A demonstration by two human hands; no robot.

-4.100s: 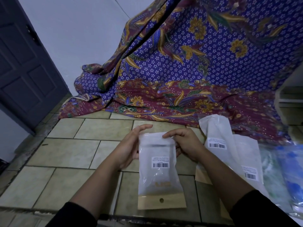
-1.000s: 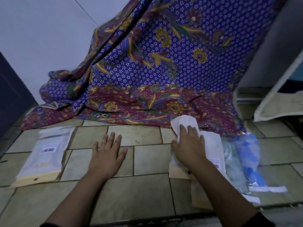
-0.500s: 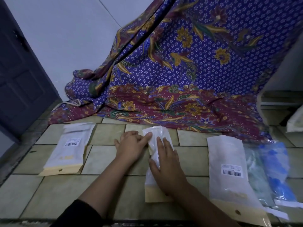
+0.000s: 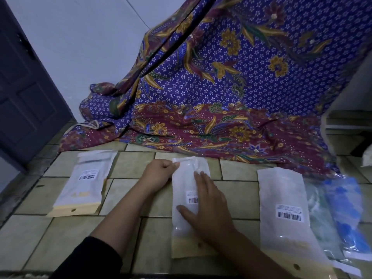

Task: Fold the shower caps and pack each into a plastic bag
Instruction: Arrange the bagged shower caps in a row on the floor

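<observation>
A white plastic bag (image 4: 184, 185) with a barcode label and a tan cardboard header lies flat on the tiled floor in front of me. My left hand (image 4: 159, 174) pinches its far top corner. My right hand (image 4: 207, 206) lies flat on the bag's middle with fingers spread, pressing it down. A second such bag (image 4: 84, 184) lies to the left, apart from both hands. A third bag (image 4: 283, 214) lies to the right. Clear and blue shower caps (image 4: 342, 210) sit bunched at the far right.
A purple and maroon patterned cloth (image 4: 211, 97) hangs down onto the floor just behind the bags. A dark door (image 4: 26, 87) stands at the left. A white object (image 4: 367, 160) shows at the right edge.
Four seconds ago both hands held one bag; it now lies at the left. My right hand drew another bag from the right pile to the middle, and my left hand took its top corner.
</observation>
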